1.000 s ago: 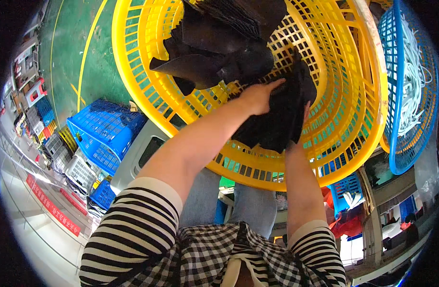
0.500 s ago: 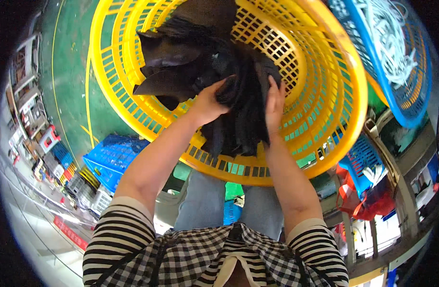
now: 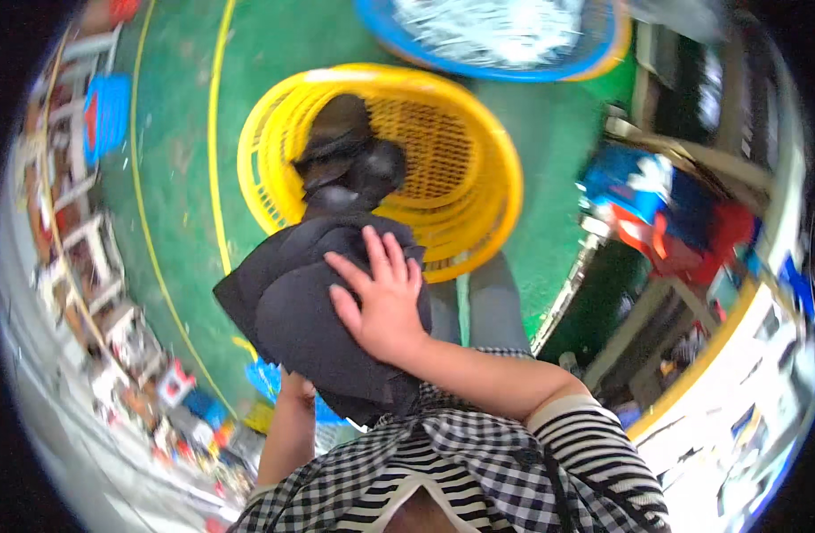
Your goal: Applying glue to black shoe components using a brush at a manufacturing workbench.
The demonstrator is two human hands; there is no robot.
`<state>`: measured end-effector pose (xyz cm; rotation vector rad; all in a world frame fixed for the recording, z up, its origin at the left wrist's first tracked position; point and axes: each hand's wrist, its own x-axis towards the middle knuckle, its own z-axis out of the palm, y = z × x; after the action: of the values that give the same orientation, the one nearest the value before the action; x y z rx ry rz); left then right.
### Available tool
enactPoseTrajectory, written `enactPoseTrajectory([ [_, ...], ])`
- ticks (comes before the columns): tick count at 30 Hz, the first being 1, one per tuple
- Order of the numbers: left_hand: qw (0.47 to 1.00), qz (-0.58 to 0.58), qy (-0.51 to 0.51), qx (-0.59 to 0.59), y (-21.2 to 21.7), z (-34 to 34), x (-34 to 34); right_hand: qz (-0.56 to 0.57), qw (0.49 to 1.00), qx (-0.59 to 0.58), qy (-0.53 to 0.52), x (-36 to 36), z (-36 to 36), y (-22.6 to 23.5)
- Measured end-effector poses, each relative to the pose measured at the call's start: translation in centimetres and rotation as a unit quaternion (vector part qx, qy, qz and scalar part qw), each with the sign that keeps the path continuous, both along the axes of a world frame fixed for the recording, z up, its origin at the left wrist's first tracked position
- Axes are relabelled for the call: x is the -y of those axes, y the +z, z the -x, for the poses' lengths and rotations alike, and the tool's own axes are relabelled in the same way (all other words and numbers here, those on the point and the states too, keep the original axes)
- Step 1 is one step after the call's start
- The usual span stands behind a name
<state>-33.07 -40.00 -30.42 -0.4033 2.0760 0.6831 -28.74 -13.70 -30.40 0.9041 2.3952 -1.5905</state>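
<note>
Against our chest we hold a bundle of black pieces (image 3: 323, 311), lifted clear of the yellow basket (image 3: 478, 160) on the green floor (image 3: 176, 133) beyond our knees. Our right hand (image 3: 381, 302) lies flat on top of the bundle, fingers spread and pressing down rather than closed around it. Our left hand (image 3: 296, 386) is mostly hidden underneath, so we cannot tell how its grip stands; it seems to bear the bundle from below. The bundle's long axis runs from lower right to upper left, its far end pointing toward the basket, where more black pieces (image 3: 345, 160) lie against the near-left wall. A blue basket (image 3: 505, 35) of pale stuff sits farther off. Neither hand is nearer the basket by much; the right one sits higher.
</note>
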Motion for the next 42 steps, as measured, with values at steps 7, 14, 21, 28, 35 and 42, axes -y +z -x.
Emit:
enactPoseTrajectory([
  [7, 0.974, -0.199, -0.091, 0.056, 6.3, -2.5, -14.6, -0.166, 0.965, -0.063, -0.194, -7.5, -9.3, 14.9],
  [14, 0.89, -0.335, -0.273, 0.149, 17.8, -12.6, -29.2, -0.368, 0.828, -0.029, -0.423, -10.5, -25.5, 26.8],
  [21, 0.751, -0.449, -0.437, 0.209, 27.4, -27.9, -42.1, -0.18, 0.757, -0.027, -0.627, -16.3, -43.0, 27.4],
  [28, 0.784, -0.216, -0.557, 0.165, 33.4, -40.7, -48.6, 0.305, 0.633, -0.598, -0.385, -20.2, -55.4, 25.5],
  [35, 0.785, -0.04, -0.604, 0.13, 31.0, -49.6, -54.3, 0.386, 0.605, -0.612, -0.331, -22.6, -63.9, 23.6],
  [42, 0.796, -0.017, -0.522, 0.307, 26.9, -56.0, -60.0, -0.138, 0.872, 0.053, -0.467, -30.1, -71.1, 16.9],
])
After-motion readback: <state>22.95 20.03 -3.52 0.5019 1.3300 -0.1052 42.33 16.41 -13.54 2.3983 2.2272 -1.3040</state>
